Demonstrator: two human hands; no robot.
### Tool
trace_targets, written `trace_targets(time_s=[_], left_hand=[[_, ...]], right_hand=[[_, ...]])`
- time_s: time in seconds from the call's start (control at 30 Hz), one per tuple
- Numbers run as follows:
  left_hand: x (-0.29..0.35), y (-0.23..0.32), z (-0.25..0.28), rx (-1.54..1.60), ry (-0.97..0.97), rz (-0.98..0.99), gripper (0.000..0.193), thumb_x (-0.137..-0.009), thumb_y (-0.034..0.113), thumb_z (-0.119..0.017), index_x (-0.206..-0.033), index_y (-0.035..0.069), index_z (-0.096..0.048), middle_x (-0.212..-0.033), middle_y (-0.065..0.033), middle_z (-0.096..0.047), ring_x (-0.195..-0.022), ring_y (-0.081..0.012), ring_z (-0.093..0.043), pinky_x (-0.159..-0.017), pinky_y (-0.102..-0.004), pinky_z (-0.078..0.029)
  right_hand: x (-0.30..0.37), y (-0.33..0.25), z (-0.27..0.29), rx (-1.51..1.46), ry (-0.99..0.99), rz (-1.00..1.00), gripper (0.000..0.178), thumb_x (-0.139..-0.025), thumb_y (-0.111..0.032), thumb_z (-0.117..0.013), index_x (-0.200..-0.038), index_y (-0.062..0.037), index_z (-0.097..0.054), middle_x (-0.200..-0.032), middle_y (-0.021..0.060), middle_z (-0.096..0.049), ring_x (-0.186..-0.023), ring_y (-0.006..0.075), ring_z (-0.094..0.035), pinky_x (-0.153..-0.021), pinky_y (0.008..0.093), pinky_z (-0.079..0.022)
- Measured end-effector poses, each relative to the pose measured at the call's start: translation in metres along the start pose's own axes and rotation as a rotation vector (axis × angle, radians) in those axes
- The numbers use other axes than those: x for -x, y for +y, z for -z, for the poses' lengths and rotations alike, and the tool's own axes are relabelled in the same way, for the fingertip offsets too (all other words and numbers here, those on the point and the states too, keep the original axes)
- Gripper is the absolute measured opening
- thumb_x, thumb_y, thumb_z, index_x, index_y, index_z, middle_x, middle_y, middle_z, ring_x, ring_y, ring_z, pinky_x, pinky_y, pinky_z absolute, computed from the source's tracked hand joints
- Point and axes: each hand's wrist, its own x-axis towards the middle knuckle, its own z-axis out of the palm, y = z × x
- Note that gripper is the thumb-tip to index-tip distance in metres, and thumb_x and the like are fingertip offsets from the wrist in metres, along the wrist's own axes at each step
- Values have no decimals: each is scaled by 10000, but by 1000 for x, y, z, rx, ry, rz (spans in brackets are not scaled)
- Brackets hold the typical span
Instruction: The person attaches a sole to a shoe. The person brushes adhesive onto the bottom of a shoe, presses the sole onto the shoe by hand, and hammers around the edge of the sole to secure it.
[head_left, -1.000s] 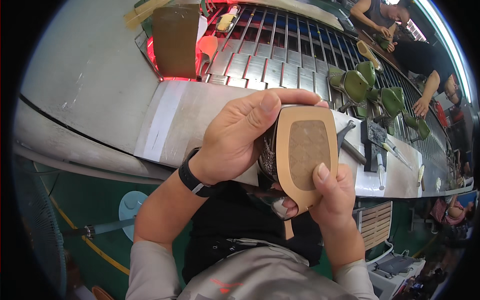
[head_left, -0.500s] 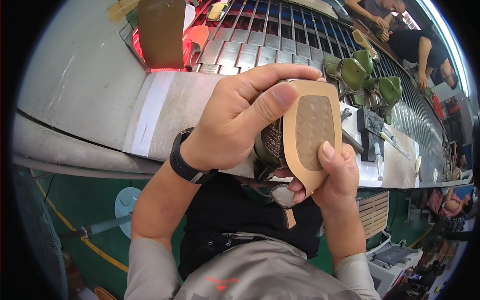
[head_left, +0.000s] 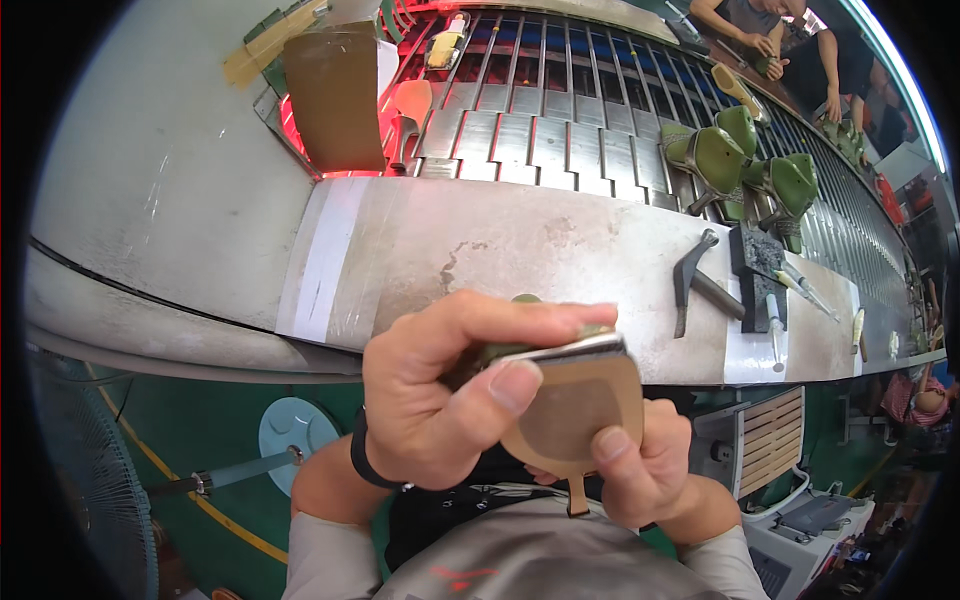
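A high-heeled shoe with a tan sole (head_left: 572, 425) is held between my two hands, close to my body beyond the bench's near edge. The sole faces up toward me, its toe end tipped away and the slim heel (head_left: 577, 497) pointing at my shirt. My left hand (head_left: 440, 385) is closed round the toe, thumb on the sole's edge and fingers across the tip. With its thumb pressed on the sole, my right hand (head_left: 645, 465) grips the narrower part toward the heel. The shoe's upper is mostly hidden behind the sole and my left hand.
On the grey bench (head_left: 540, 240) lie a hammer (head_left: 718, 295), a black block (head_left: 752, 270) and several brushes. Green shoes (head_left: 712, 160) on lasts stand on the slatted conveyor (head_left: 550, 150). A brown board (head_left: 335, 100) stands beside a red glow. Co-workers sit at the upper right.
Both hands have brought the shoe down toward my body, and its sole now tilts so the toe edge shows. More of the bench and the hammer have come into view.
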Motion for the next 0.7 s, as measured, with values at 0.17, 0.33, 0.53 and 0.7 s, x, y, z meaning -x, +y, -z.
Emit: trace_targets(time_s=[0.17, 0.33, 0.53, 0.7], left_hand=[[10, 16, 2, 193, 134, 102, 123, -959, 12, -679, -1074, -15, -644, -1183, -277, -739, -1095, -222, -725, -999, -385, -559], [8, 27, 8, 41, 141, 168, 197, -913, 28, -725, -981, 35, -540, -1055, -268, -739, -999, -285, -752, -973, -437, -585], [11, 29, 11, -315, 218, 48, 311, -883, 62, -745, -982, 68, -450, -934, -204, -708, -895, -289, -757, -962, -479, -609], [14, 27, 20, -642, 249, -50, 245, -872, 41, -721, -1046, -1, -554, -933, -160, -696, -855, -232, -724, -906, -405, -606]], right_hand=[[-6, 1, -13, 123, -12, 162, 246, -1033, -133, -632, -836, -9, -710, -593, 69, -577, -502, 217, -571, -500, 355, -456], [-11, 6, -23, 191, -39, 223, 176, -970, -117, -702, -830, -10, -706, -633, 93, -598, -515, 275, -590, -500, 370, -472], [-24, 4, -32, 208, -51, 259, 164, -941, -126, -738, -818, -24, -699, -612, 94, -584, -505, 288, -595, -482, 394, -481], [-34, 1, -26, 253, -103, 202, 219, -952, -155, -738, -790, -37, -649, -604, 102, -584, -488, 291, -596, -477, 393, -476]])
